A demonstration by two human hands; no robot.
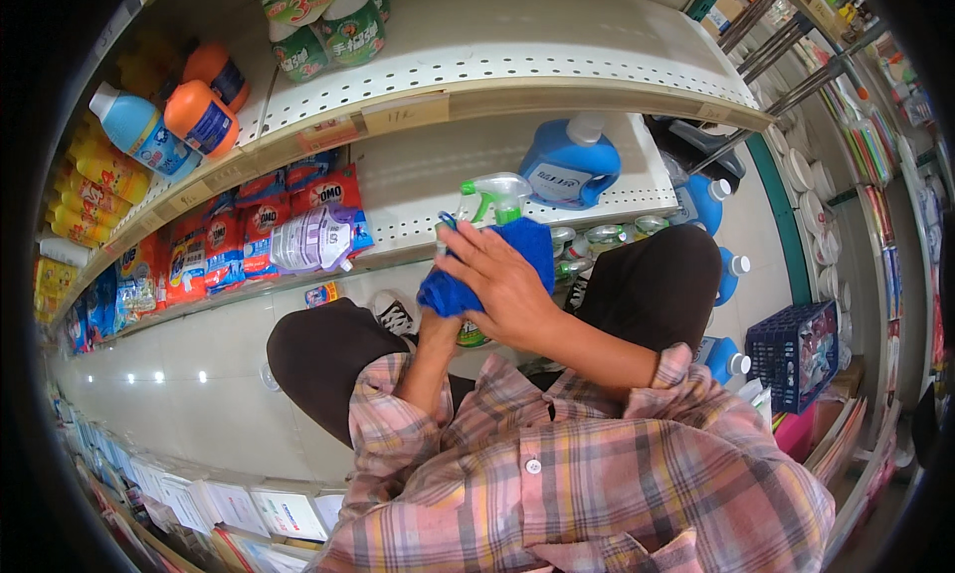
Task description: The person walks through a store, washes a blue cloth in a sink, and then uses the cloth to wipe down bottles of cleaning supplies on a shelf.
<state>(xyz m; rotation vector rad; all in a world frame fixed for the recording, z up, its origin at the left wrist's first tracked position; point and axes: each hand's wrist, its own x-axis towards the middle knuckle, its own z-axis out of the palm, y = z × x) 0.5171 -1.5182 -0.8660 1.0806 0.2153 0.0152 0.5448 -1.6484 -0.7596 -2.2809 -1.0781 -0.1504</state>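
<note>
A spray bottle with a clear and green trigger head (494,198) is held up in front of my lap. A blue cloth (526,254) is wrapped about its body and hides most of it. My right hand (498,280) lies over the cloth, fingers stretched and pressed against it. From below, my left hand (442,328) reaches to the bottle, its fingers mostly covered by the cloth. A green label (471,334) peeks out under my hands; which bottle it belongs to I cannot tell.
A blue detergent jug (571,166) stands on the lower shelf (418,155), right of a purple-white pouch (317,239) and red detergent bags (224,237). More blue jugs (701,207), clear spray bottles (606,237) and a navy crate (791,357) are on the floor. The upper shelf edge (406,112) juts overhead.
</note>
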